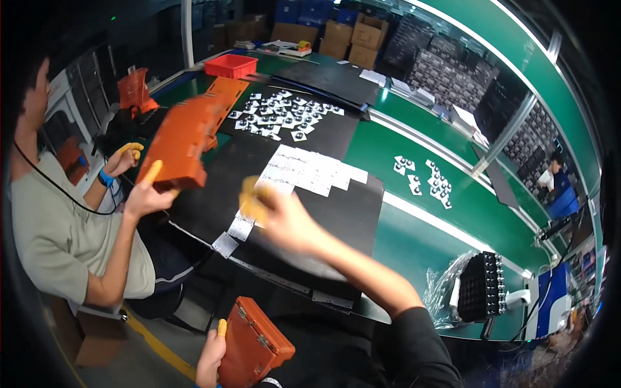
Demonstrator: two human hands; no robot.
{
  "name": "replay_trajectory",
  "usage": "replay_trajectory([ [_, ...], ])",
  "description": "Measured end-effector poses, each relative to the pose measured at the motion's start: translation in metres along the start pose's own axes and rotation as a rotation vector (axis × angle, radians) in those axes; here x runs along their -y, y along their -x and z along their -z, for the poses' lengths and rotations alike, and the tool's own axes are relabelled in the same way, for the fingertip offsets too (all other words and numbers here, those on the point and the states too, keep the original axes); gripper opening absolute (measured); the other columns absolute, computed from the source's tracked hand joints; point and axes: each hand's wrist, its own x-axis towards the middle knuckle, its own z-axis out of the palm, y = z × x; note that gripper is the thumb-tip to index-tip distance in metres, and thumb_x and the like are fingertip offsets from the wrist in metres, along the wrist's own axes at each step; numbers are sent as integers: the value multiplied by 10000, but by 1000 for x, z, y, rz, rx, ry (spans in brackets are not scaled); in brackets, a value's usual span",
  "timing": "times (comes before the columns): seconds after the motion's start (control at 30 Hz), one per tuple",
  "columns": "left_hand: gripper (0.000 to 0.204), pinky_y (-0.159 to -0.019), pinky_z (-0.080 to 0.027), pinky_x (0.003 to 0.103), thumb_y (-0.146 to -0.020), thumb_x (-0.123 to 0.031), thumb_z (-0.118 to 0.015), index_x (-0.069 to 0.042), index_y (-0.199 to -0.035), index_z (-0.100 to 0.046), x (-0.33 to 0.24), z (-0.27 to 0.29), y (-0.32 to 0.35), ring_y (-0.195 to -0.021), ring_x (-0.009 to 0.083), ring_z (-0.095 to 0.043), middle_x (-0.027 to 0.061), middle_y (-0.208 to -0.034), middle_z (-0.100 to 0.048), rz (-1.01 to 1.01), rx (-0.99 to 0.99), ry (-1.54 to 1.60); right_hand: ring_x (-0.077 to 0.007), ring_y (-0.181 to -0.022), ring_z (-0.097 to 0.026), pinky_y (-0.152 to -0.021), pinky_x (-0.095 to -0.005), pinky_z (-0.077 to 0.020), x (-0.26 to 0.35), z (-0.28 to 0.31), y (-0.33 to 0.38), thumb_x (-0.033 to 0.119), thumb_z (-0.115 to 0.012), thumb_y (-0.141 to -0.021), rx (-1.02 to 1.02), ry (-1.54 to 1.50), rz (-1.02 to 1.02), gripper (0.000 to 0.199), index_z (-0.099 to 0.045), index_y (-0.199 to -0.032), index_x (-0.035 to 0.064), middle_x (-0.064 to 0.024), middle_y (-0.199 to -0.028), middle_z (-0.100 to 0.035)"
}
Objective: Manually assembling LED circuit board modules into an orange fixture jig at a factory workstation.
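Observation:
My left hand (211,357), a yellow cot on one fingertip, grips the edge of an orange plastic tray (255,349) held low by my lap. My right hand (279,215) is blurred and reaches over the black mat (336,213). Its yellow-cotted fingertips are above a row of small white flat pieces (310,169), close to a silvery piece (241,227). Whether it holds one is not visible. To my left, a seated co-worker's hand (146,194) holds up a second orange tray (182,139).
Small black-and-white parts (281,113) cover the far mat, and more (424,178) lie on the green bench. A red bin (231,65) and cardboard boxes (352,35) stand at the back. A black tray in a plastic bag (482,288) is at right. Another person (553,173) works far right.

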Motion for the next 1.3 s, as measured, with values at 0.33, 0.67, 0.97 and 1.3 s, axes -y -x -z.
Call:
replay_trajectory([
  [0.33,539,-705,-473,288,-1044,-407,-423,76,-994,-658,-68,-57,21,-798,89,-526,32,-865,-654,-31,306,-35,-395,-947,-636,-835,-407,-500,-56,-3,302,390,-532,-987,530,-255,-383,443,-617,-1123,-23,-228,-985,-661],
  [0.67,410,-762,-511,301,-1047,-417,-398,-31,-1036,-537,-120,-50,26,-859,128,-575,63,-978,-597,-121,234,-61,-402,-914,-634,-769,-413,-518,-40,-35,309,277,-642,-935,-14,-395,-20,438,-524,-1192,-57,-213,-1053,-621],
  [0.97,501,-921,-480,327,-1050,-436,-365,-5,-1260,-510,-264,-39,109,-1026,177,-596,95,-1153,-617,-454,201,-1,-204,-655,-638,-608,-287,-509,2,2,265,307,-641,-941,-409,-618,269,547,-507,-1285,-96,-102,-847,-645],
  [1.3,526,-833,-528,309,-1047,-424,-376,28,-1231,-572,-379,-191,85,-959,145,-650,104,-1101,-665,-452,558,-137,-74,-784,-598,-609,-246,-546,-10,143,239,259,-559,-1000,-729,-797,-32,268,-568,-1096,9,-1,-902,-591],
])
